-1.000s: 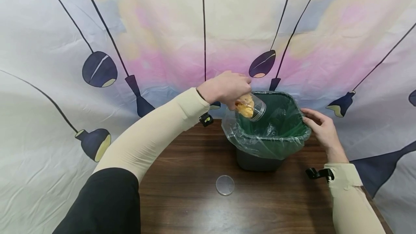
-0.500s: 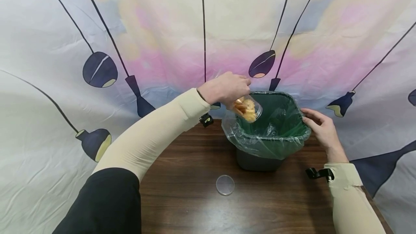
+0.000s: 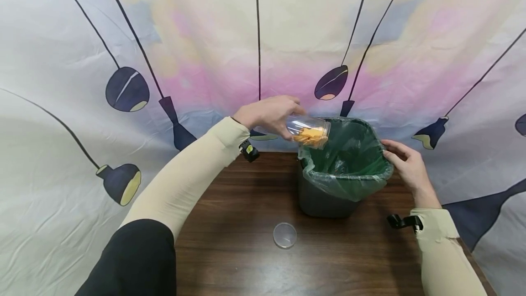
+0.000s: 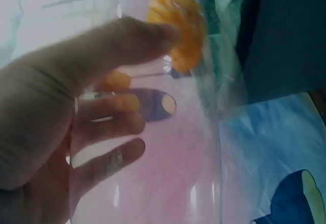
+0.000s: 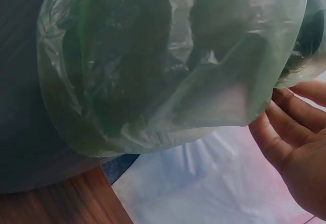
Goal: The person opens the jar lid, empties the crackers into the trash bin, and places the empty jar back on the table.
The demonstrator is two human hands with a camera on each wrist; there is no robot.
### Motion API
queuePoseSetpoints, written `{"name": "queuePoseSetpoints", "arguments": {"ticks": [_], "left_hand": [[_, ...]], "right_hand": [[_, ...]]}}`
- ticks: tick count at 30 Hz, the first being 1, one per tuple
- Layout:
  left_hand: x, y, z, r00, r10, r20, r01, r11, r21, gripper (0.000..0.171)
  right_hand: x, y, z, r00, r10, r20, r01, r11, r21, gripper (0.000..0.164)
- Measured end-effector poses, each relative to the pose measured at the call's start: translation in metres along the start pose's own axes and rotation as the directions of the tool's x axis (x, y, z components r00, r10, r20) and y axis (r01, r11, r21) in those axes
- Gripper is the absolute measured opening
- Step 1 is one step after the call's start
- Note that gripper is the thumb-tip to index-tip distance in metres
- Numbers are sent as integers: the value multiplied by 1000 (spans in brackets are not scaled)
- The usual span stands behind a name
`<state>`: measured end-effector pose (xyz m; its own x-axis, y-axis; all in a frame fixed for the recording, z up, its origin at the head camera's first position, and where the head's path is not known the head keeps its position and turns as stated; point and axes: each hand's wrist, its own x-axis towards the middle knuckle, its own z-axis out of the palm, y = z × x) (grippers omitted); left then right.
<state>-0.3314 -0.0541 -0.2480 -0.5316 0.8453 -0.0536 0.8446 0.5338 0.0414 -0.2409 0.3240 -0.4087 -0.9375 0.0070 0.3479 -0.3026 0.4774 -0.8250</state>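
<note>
My left hand (image 3: 271, 115) grips a clear plastic jar (image 3: 297, 124) lying nearly on its side, its mouth pointing right over the left rim of a dark trash bin (image 3: 324, 200). Orange-yellow chips (image 3: 311, 137) are heaped along the jar's lower side near the mouth. In the left wrist view, the thumb (image 4: 127, 40) and fingers wrap the jar's clear wall, with chips (image 4: 178, 25) toward the top. My right hand (image 3: 407, 168) holds the bin's right rim through the green-tinted plastic liner (image 3: 349, 186); its fingertips meet the liner (image 5: 168, 81) in the right wrist view.
A round clear lid (image 3: 285, 235) lies flat on the dark wooden table (image 3: 230, 241), in front of the bin. Behind the table hangs a pale cloth backdrop (image 3: 205, 35) printed with dark lamps. Each wrist wears a small black camera mount (image 3: 249, 150).
My left hand has shifted left and levelled the jar, and the chips have slid along inside it. The liner's left overhang has drawn in toward the bin. The right hand stays on the rim.
</note>
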Motion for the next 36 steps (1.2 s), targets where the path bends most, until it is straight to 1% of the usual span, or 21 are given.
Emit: {"name": "queuePoseSetpoints", "arguments": {"ticks": [3,6,13,22,29,36], "left_hand": [[-2,-5,4,999,11,-40,-13,998,-58,78],[-3,-7,5,998,16,-63,-22,996,-84,77],[-3,-5,1,998,2,-66,-7,996,-84,77],[-5,-4,-2,996,9,-90,-21,990,-139,79],[-6,-4,-4,996,17,-90,-31,988,-153,79],[-6,-6,-2,993,31,-117,-50,985,-165,77]], "right_hand": [[-1,1,0,1000,1,3,-1,1000,5,40],[0,1,0,1000,-8,-1,8,1000,8,39],[1,0,-1,1000,-25,-6,26,1000,8,38],[1,0,-1,1000,-22,-11,22,1000,3,39],[1,2,-1,1000,-14,-12,14,1000,5,40],[0,2,-1,1000,-14,-12,15,1000,12,39]]}}
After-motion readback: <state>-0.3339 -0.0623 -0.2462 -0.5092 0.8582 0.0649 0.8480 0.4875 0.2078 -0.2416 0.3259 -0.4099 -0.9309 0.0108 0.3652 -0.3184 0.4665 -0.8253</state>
